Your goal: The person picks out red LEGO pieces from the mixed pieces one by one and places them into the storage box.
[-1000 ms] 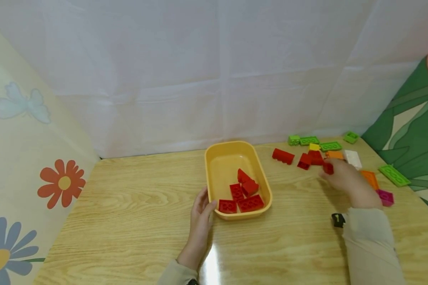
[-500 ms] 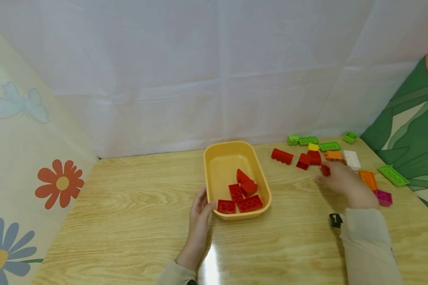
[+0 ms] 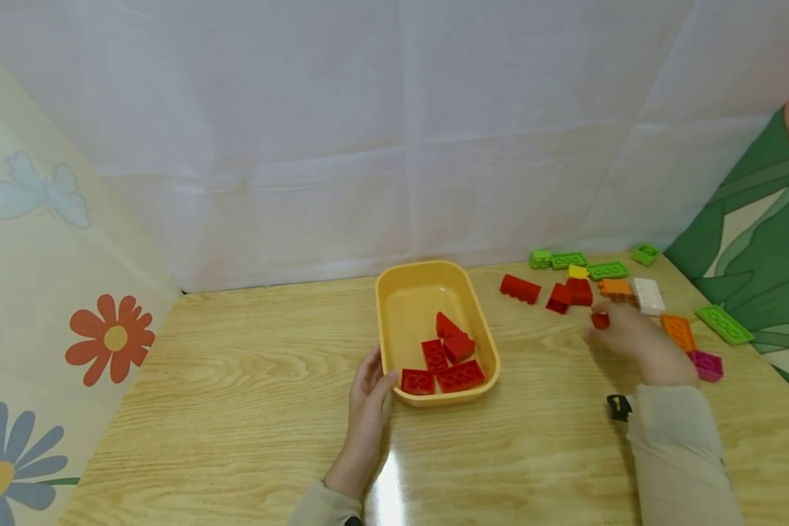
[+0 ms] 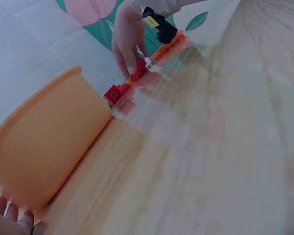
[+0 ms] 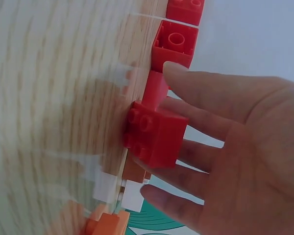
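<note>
In the head view my left hand (image 3: 370, 398) holds the near left corner of a yellow plastic box (image 3: 493, 340). Its thumb lies at the rim and its fingers on the outer wall. Several red bricks (image 3: 461, 375) lie inside. At the right, my right hand (image 3: 638, 340) is at a red toy brick (image 3: 600, 320). Up close in the right wrist view, the fingers (image 5: 201, 152) reach behind this studded brick (image 5: 159, 134), and the thumb (image 5: 186, 78) stands apart from it, near another red brick (image 5: 174, 44). How firmly the fingers touch it is unclear.
Beyond the right hand lie a red arched brick (image 3: 520, 288), two more red bricks, a yellow one (image 3: 577, 272), orange ones (image 3: 679, 332), a white one (image 3: 648, 295), a magenta one (image 3: 707, 365) and several green ones (image 3: 725, 324). A white cloth (image 3: 302, 146) hangs behind the table.
The red brick at my right hand has shifted slightly towards me, and the hand has moved a little left. My left hand and the box stay in place.
</note>
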